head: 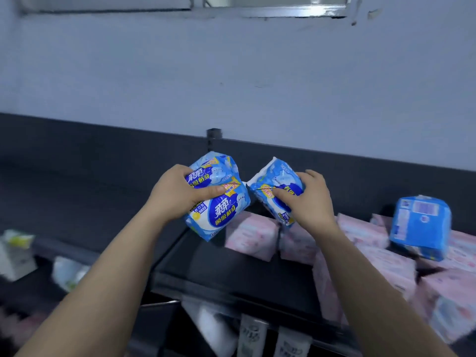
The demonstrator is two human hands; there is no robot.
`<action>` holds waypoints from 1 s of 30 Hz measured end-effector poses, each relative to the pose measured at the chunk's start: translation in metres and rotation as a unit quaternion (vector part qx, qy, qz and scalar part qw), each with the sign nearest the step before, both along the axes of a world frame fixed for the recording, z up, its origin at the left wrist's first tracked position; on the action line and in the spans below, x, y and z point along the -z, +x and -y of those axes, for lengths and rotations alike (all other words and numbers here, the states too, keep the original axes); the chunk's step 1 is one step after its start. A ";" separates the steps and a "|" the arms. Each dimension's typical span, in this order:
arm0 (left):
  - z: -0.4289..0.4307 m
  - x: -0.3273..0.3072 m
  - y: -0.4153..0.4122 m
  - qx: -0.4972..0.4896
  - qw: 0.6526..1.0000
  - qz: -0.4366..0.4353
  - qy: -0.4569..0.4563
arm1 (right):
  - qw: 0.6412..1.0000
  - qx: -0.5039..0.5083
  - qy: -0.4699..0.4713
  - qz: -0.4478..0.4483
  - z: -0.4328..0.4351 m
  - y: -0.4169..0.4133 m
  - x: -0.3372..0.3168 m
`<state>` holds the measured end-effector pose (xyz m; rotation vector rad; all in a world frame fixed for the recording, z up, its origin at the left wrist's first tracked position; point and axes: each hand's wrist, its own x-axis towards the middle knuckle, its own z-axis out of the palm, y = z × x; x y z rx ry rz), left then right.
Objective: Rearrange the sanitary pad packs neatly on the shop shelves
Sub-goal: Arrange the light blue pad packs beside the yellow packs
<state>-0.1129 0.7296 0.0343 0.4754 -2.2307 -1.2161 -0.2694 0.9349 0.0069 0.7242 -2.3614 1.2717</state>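
My left hand (177,194) grips a blue-and-white sanitary pad pack (219,210), front label facing me, held above the dark top shelf (221,264). My right hand (306,199) grips a second blue pad pack (275,186), tilted, its corner almost touching the first pack. A third blue pack (419,225) stands tilted on the pink packs at the right. Several pink pad packs (252,235) lie in a loose row along the back and right of the shelf.
A dark back panel (103,150) runs behind the shelf under a pale wall. White and green packs (15,253) sit on the shelf to the left. White packs (252,336) fill the lower shelf below the front edge.
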 end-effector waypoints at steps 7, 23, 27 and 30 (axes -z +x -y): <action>0.080 0.006 0.113 -0.143 0.990 -0.004 -0.011 | 0.992 -0.123 0.004 -0.008 0.121 0.072 -0.005; 0.258 0.012 0.504 -0.420 0.905 0.038 -0.047 | 0.912 -0.409 -0.013 0.008 0.432 0.404 0.007; 0.285 0.021 0.586 -0.472 0.879 0.045 -0.045 | 0.883 -0.468 -0.012 0.019 0.482 0.486 0.015; 0.303 0.033 0.630 -0.509 0.858 0.057 -0.038 | 0.865 -0.501 0.009 0.018 0.516 0.533 0.022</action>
